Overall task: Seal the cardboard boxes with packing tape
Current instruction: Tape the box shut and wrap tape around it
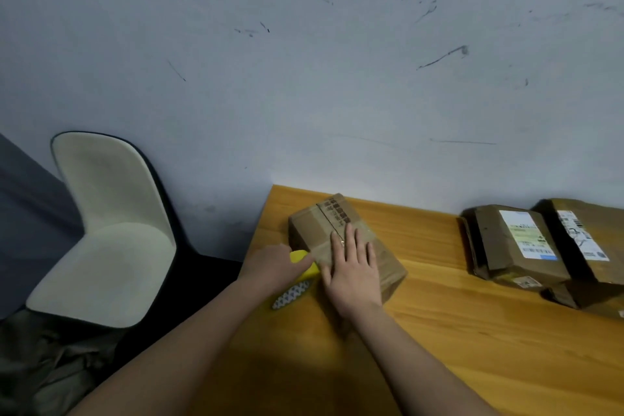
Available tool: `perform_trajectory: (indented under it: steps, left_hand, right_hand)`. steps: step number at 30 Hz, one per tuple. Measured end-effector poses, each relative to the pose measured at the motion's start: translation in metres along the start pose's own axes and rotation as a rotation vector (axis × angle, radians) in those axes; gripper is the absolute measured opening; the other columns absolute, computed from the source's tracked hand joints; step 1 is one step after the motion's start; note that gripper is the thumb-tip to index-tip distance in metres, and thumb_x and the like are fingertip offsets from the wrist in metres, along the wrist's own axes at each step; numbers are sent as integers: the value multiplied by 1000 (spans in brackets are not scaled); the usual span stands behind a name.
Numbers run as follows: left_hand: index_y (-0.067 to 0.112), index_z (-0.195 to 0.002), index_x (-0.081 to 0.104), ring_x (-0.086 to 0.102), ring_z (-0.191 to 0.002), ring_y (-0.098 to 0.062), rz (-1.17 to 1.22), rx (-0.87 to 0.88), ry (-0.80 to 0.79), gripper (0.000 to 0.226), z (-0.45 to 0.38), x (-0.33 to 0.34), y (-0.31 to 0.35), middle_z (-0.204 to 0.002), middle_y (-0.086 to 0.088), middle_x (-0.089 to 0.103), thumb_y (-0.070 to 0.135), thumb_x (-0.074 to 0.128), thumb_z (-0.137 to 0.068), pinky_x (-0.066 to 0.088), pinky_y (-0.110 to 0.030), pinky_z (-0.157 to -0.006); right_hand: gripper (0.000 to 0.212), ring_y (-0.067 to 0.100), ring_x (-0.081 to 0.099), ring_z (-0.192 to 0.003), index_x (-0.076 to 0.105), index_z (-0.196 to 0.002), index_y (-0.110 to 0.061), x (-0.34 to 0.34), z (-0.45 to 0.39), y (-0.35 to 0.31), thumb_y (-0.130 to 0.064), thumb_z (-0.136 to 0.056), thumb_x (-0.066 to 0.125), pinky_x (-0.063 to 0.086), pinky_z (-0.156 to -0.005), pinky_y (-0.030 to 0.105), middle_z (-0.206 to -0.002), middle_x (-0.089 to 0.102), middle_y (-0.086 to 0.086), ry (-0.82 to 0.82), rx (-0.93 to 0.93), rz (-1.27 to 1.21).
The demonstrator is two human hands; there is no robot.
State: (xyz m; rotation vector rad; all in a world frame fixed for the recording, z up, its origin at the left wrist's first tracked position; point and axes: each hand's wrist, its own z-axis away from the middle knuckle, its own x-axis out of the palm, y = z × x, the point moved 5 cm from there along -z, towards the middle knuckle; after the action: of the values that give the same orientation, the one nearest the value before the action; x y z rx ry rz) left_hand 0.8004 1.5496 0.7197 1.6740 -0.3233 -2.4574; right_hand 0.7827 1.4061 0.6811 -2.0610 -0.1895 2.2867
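A brown cardboard box lies on the wooden table near its far left corner, flaps closed along a centre seam. My right hand presses flat on the box's top, fingers straight. My left hand grips a yellow tape dispenser against the near left edge of the box. The dispenser's patterned handle sticks out below my hand. Clear tape seems to run across the box top under my right hand.
Two more cardboard boxes with white shipping labels, one and the other, sit at the table's far right against the wall. A cream chair stands left of the table. Crumpled cloth lies on the floor at lower left.
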Motion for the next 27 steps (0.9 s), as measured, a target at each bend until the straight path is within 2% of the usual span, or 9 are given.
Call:
perform_trajectory:
  steps: [3,6,9,11,15,18,21,25,27]
  left_hand:
    - [14,-98,62,60,-87,-20,204,4,-76,60,1,15,-1,-98,-5,64,68,36,-90,48,-35,-78]
    - [12,-105,65,64,-94,-23,780,-14,-232,59,11,37,0,-105,-10,67,63,55,-79,51,-38,-86]
    - [10,-109,60,69,-69,-11,1160,-77,-288,41,26,60,9,-93,-9,68,47,59,-90,56,-28,-69]
    - [13,-112,56,68,-62,-13,1212,-97,-279,34,33,74,17,-93,-10,67,42,50,-96,54,-27,-63]
    - [24,-100,57,71,-70,-23,1198,-137,-189,31,37,89,26,-98,-12,69,53,46,-94,56,-40,-74]
    - [21,-86,62,70,-74,-28,1026,-164,-139,51,35,99,16,-84,-7,69,69,47,-84,57,-46,-78]
    - [15,-75,62,68,-76,-33,1008,-265,-190,45,34,115,7,-78,-7,65,56,51,-91,56,-48,-81]
    - [8,-91,61,63,-53,-21,1157,-320,-245,37,33,122,16,-84,-16,62,43,51,-96,54,-29,-50]
    - [9,-89,62,65,-57,-24,1146,-321,-213,36,29,124,16,-81,-12,63,44,53,-95,56,-31,-53]
  right_hand:
    - [101,15,-18,-146,-7,-154,-22,-6,-13,15,-76,-71,-23,-13,-116,35,-153,-24,-2,-36,-144,5]
    - [106,4,-19,-142,-3,-154,-25,-13,-27,31,-80,-66,-21,-12,-116,30,-157,-16,-10,-79,-251,2]
    - [101,4,-15,-145,-3,-154,-29,-17,-36,43,-84,-70,-9,-8,-120,32,-158,-13,-14,-130,-323,12]
    - [106,5,-14,-146,-5,-154,-29,-17,-38,47,-87,-66,-16,-5,-121,34,-158,-14,-14,-127,-360,32]
    - [104,6,-13,-146,-4,-154,-28,-14,-39,50,-86,-69,-16,-6,-121,33,-159,-11,-12,-115,-398,61]
    - [100,6,-14,-146,-6,-154,-28,-15,-39,51,-83,-71,-16,-7,-120,33,-157,-14,-12,-105,-405,78]
    - [97,6,-15,-145,-6,-154,-28,-14,-39,50,-82,-74,-12,-9,-119,31,-157,-14,-12,-79,-416,86]
    - [93,7,-10,-147,-1,-155,-28,-15,-39,50,-81,-79,7,-7,-119,31,-160,-8,-10,-61,-394,80]
    - [93,12,-7,-149,2,-155,-24,-15,-36,45,-75,-78,8,-5,-120,33,-162,-4,-5,-41,-389,97]
